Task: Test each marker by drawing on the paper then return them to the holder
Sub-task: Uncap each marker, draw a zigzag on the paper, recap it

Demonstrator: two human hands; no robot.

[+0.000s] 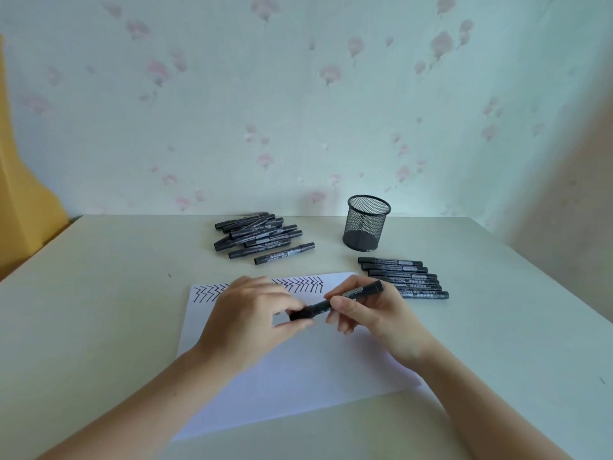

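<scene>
Both hands hold one black marker [356,293] above the white paper [298,386]. My right hand [371,322] grips the marker's barrel. My left hand [248,317] pinches the cap end [303,313] between thumb and fingers. Black zigzag lines [300,283] run along the paper's far edge, partly hidden by my left hand. A black mesh holder [366,223] stands upright at the back right, and no marker shows inside it. A loose pile of black markers [258,235] lies left of the holder. A neat row of markers [403,277] lies in front of the holder.
The pale table [99,310] runs back to a flowered wall [298,111]. Its right edge slants close past the row of markers. A yellow object [20,180] stands beyond the table's left edge.
</scene>
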